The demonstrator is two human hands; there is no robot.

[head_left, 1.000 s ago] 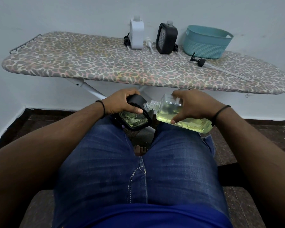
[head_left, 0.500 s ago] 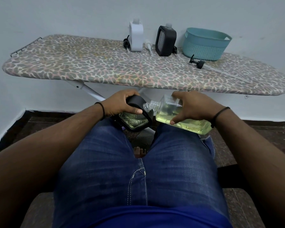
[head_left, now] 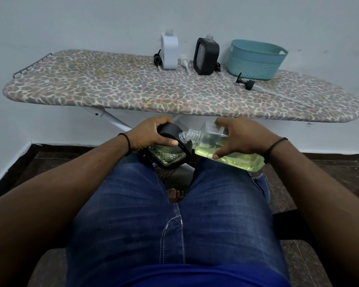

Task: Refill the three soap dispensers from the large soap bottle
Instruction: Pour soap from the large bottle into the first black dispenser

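Over my knees, my left hand [head_left: 153, 134] grips a black-cased soap dispenser [head_left: 168, 154] with a clear textured window showing yellowish liquid. My right hand [head_left: 240, 137] holds the large clear soap bottle [head_left: 222, 147], tipped on its side, half full of yellow-green soap. Its open threaded neck touches the top of the black dispenser. A white dispenser [head_left: 169, 51] and a second black dispenser [head_left: 205, 56] stand uncapped at the back of the ironing board [head_left: 112, 88].
A teal basket [head_left: 255, 59] sits at the board's back right. Pump heads with tubes lie loose on the board: a black one [head_left: 246, 82] by the basket, a white one [head_left: 184, 62] between the dispensers, another black one [head_left: 157, 59] left of the white dispenser. A wall stands behind.
The hands, bottle and dispenser keep nearly the same pose. The view has shifted slightly, so the board sits a little lower in frame.
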